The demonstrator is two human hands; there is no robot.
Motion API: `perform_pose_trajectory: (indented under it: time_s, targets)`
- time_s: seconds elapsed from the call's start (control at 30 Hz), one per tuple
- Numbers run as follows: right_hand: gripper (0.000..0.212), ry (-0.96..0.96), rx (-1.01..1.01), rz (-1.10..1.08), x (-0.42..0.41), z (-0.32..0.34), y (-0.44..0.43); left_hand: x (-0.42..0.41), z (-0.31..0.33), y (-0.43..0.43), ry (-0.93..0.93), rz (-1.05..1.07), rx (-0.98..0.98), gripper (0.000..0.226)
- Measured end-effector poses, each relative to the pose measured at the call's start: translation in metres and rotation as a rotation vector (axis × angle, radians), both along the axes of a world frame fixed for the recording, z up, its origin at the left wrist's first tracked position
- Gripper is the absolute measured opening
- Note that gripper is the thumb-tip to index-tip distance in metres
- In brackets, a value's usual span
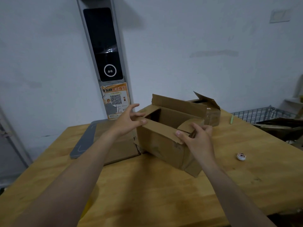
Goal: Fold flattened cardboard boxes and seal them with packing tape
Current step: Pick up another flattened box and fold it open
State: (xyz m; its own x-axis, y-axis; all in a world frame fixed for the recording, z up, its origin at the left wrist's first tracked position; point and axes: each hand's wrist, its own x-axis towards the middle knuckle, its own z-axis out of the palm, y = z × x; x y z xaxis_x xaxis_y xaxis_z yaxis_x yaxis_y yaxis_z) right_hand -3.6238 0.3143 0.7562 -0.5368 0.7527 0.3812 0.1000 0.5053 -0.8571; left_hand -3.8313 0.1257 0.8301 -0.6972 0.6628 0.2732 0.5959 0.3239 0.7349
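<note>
Holding the cardboard box (162, 145) upright on the wooden table (147, 185), I have my right hand (196, 138) curled round its right end flap, thumb pressed on the near flap; the fingertips are hidden behind the cardboard. My left hand (127, 120) is spread wide at the left end, thumb touching the near flap's corner, gripping nothing. Inside, the box is too dark to read. A second box (211, 112) stands behind, partly hidden. Flattened cardboard (121, 148) lies under my left wrist.

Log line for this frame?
step: folding | brown cardboard box: top open | left hand: fingers spread at its left end | right hand: grips its right end
</note>
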Motion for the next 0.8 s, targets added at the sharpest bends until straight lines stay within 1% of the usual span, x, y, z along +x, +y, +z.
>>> perform_pose_trajectory:
  time_s: [0.07, 0.13, 0.33, 0.4, 0.5, 0.6, 0.7, 0.8]
  targets:
    - [0.088, -0.001, -0.011, 0.006, -0.001, 0.0, 0.003, -0.003, -0.002, 0.001, -0.011, -0.009, -0.005, 0.08]
    - [0.088, -0.005, -0.016, 0.007, -0.001, 0.0, 0.004, -0.006, -0.003, 0.002, -0.015, -0.006, -0.014, 0.08]
    - [0.09, 0.0, -0.075, 0.052, 0.004, 0.001, 0.017, -0.006, -0.003, -0.001, 0.029, 0.016, -0.012, 0.074]
    - [0.088, -0.022, -0.087, 0.07, 0.012, 0.005, 0.029, -0.001, -0.006, -0.006, 0.028, 0.006, 0.038, 0.068]
    - [0.073, -0.019, -0.099, 0.133, 0.026, 0.008, 0.048, 0.011, -0.018, -0.018, -0.051, -0.046, 0.199, 0.055]
    - [0.067, 0.003, -0.123, 0.182, 0.031, 0.008, 0.056, 0.016, -0.037, -0.023, -0.08, -0.064, 0.294, 0.051]
    - [0.064, 0.018, -0.131, 0.206, 0.026, 0.011, 0.058, 0.014, -0.042, -0.021, -0.131, -0.067, 0.332, 0.05]
    - [0.06, 0.025, -0.148, 0.237, 0.021, 0.014, 0.062, 0.011, -0.039, -0.02, -0.168, -0.092, 0.316, 0.047]
